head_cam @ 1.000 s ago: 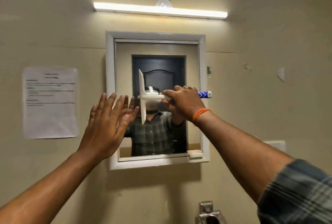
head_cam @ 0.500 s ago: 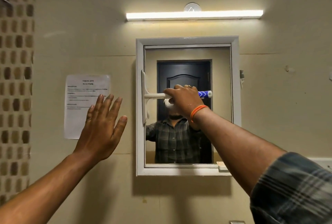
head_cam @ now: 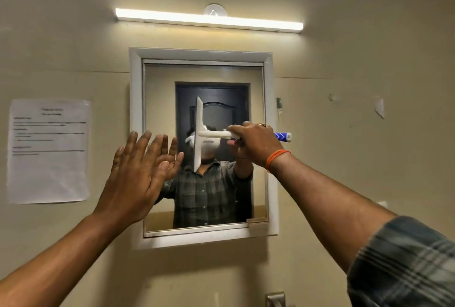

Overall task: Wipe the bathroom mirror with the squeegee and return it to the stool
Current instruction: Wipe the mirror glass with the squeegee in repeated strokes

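Wiping step underway: right hand [head_cam: 256,143] grips squeegee [head_cam: 198,134], blade upright at mirror [head_cam: 160,99] centre; left hand [head_cam: 138,171] flat, fingers straight. Next stroke probably needs steady blade pressure.

One mirror [head_cam: 204,72] is counted on the wall, and one squeegee [head_cam: 198,134] is seen against it. Two hands are seen, a left hand [head_cam: 134,178] and a right hand [head_cam: 256,145]. One strip light [head_cam: 209,19] and one paper notice [head_cam: 49,151] are counted.
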